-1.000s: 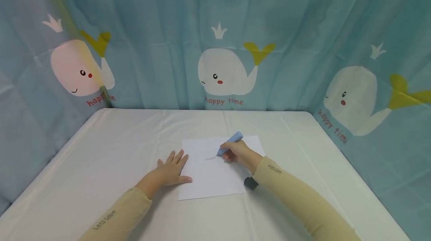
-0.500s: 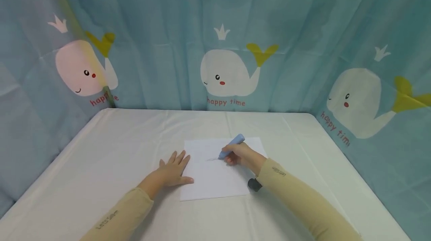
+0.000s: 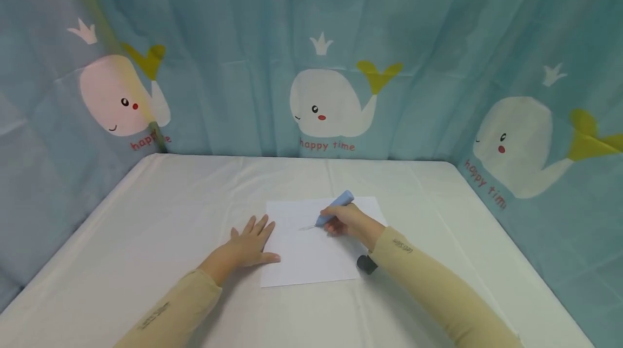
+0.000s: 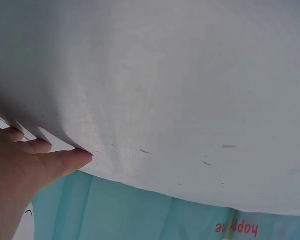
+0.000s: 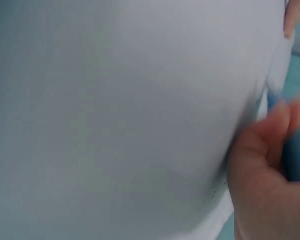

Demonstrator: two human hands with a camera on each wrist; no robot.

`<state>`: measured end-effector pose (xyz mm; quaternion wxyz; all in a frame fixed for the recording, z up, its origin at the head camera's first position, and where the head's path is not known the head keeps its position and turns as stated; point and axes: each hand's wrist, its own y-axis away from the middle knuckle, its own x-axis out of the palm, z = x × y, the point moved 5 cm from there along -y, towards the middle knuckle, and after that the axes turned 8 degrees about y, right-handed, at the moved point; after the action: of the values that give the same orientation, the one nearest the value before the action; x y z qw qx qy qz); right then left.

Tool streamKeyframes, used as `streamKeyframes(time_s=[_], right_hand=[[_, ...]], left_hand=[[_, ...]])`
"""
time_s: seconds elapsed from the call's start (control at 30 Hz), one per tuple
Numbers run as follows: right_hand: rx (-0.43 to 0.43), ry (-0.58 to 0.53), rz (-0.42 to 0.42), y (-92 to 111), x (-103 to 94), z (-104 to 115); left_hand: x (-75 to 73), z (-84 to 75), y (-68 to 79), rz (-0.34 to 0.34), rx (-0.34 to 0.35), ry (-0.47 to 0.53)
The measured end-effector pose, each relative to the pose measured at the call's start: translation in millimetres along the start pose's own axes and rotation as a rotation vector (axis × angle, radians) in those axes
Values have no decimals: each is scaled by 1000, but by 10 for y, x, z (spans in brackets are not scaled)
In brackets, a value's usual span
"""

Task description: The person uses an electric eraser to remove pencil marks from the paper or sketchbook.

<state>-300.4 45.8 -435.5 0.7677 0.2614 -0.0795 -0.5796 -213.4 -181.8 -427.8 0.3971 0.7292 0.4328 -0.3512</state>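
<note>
A white sheet of paper (image 3: 306, 261) lies on the table, bearing a short faint line (image 3: 307, 227) near its middle. My right hand (image 3: 348, 221) pinches a blue marker (image 3: 338, 205), its tip at the right end of that line and its body leaning up to the right. The marker (image 5: 297, 155) is blurred in the right wrist view. Fingers spread, my left hand (image 3: 248, 245) rests flat at the paper's left edge, thumb on the sheet. In the left wrist view the left hand (image 4: 35, 165) has its fingertips on the white surface.
A black cap (image 3: 366, 264) lies by the paper's right edge, partly behind the right sleeve (image 3: 428, 283). White cloth covers the table (image 3: 185, 196). Blue curtains (image 3: 233, 110) with whale prints stand around its back and sides.
The marker tip has shifted slightly, staying around the faint line. The whole head view moved a little to the right, then slightly up. The left hand keeps its place on the paper.
</note>
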Motion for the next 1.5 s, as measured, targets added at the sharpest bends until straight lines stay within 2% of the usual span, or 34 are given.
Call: streamKeyframes(time_s=[0.2, 0.43, 0.6, 0.73, 0.93, 1.13, 1.3, 1.5], right_hand=[[1, -2, 9, -10, 17, 49], [-6, 54, 34, 11, 7, 27], [1, 46, 44, 10, 6, -2], [-7, -11, -11, 14, 18, 8], [11, -29, -100, 20, 19, -1], [16, -30, -127, 13, -9, -11], [7, 15, -73, -5, 6, -3], [12, 23, -60, -27, 16, 1]], left_hand=[[-20, 49, -36, 7, -1, -9], [5, 20, -25, 19, 8, -7], [8, -3, -7, 17, 2, -6], [3, -1, -4, 14, -9, -15], [9, -27, -19, 19, 9, -10], [17, -45, -23, 20, 0, -20], [-1, -58, -2, 18, 2, -11], [-16, -50, 15, 12, 10, -15]])
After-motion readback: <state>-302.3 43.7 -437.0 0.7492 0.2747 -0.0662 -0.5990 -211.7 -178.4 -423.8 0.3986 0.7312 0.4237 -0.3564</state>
